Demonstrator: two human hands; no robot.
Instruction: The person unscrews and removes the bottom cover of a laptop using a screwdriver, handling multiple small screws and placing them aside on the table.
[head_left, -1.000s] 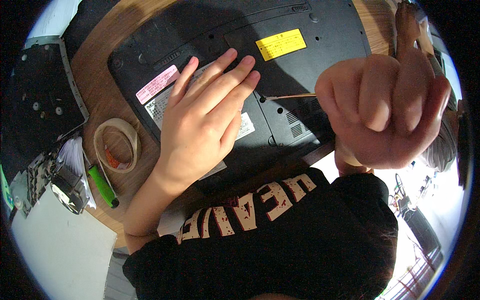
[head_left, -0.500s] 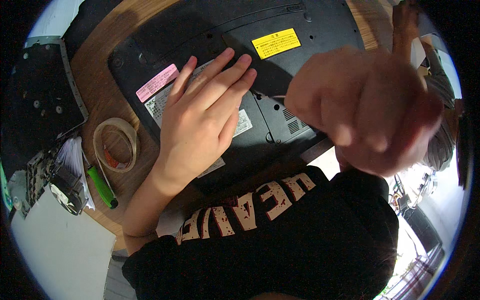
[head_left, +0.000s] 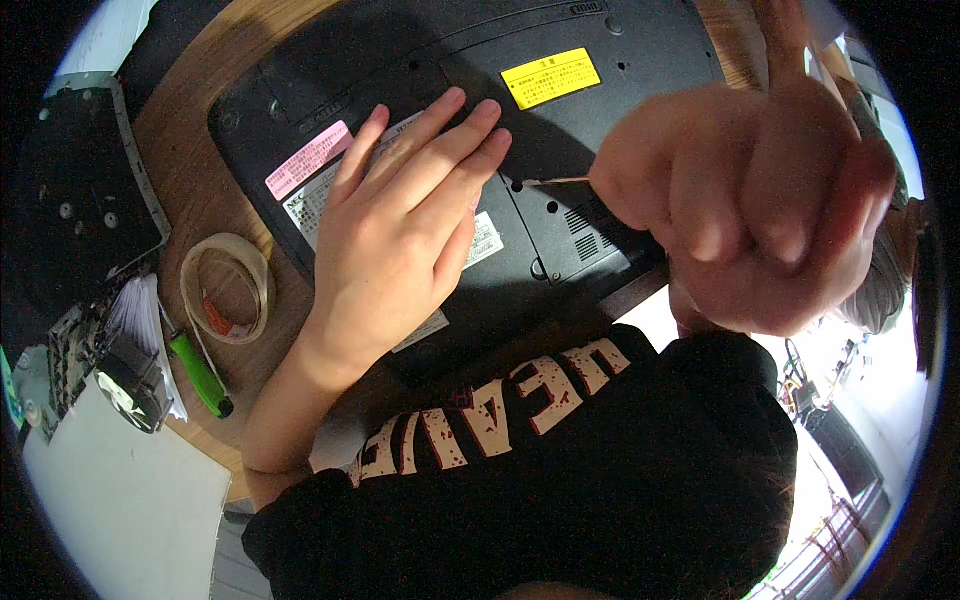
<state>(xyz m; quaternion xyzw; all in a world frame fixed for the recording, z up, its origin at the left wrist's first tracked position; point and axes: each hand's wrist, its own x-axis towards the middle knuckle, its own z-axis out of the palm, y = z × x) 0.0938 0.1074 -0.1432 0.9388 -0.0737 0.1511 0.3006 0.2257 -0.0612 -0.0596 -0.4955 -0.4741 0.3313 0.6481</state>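
Observation:
A black laptop [head_left: 660,50] lies with its underside up, bearing a yellow label [head_left: 550,78], a pink label [head_left: 310,160] and white labels. My left hand [head_left: 400,210] rests on it with stretched fingers, flat over the labels. Closed in a fist, my right hand [head_left: 750,210] is raised over the laptop's right side. From it a thin metal screwdriver shaft [head_left: 560,182] points left, its tip close to a screw hole near the left fingertips. The fist hides the screwdriver's handle.
On the wooden table [head_left: 195,165], left of the laptop, lie a pale tape roll [head_left: 265,290] and a green-handled tool [head_left: 200,375]. Beside them are a small fan [head_left: 130,385] and a black panel [head_left: 85,190]. Cables [head_left: 815,385] lie at the lower right.
My right hand has turned and shifted slightly to the right, and the screwdriver shaft shows more clearly. My left hand stays spread on the laptop. The view has shifted a little.

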